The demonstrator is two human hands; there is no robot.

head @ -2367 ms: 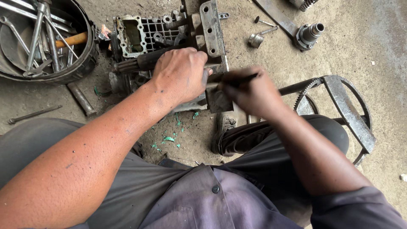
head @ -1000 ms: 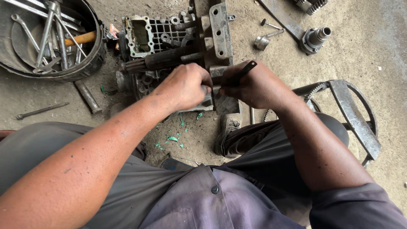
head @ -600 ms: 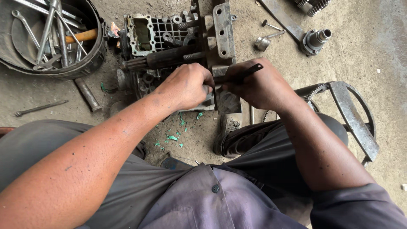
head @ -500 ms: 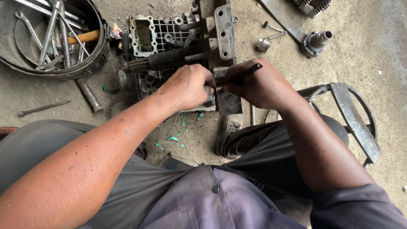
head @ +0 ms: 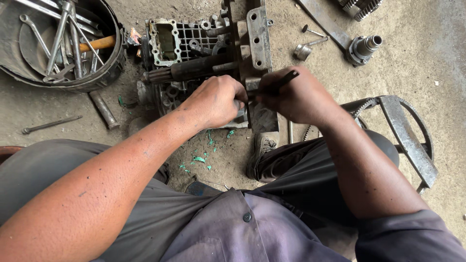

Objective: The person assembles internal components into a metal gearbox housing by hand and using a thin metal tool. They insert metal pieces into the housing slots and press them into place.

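A greasy metal gearbox housing [head: 194, 43] with a dark splined shaft [head: 189, 72] across it lies on the dirty concrete floor in front of me. My left hand [head: 216, 99] is closed and pressed against the housing's near edge; what it grips is hidden. Just to its right, my right hand [head: 291, 94] is closed around a thin dark tool [head: 284, 78], whose tip sticks out above my fingers, beside a flat metal bracket [head: 258, 34] on the housing.
A round black tub [head: 104, 68] of spanners and a wooden-handled tool sits at top left. A metal rod [head: 51, 123] and a short pin [head: 103, 109] lie left. A gear shaft [head: 364, 47], a socket [head: 303, 50] and a round metal frame [head: 403, 136] lie right. Green flakes [head: 199, 159] litter the floor.
My right hand has drawn in closer to the left one, and the dark tool has tilted from level to slanting upward. Since then both hands have stayed at the housing's near edge.
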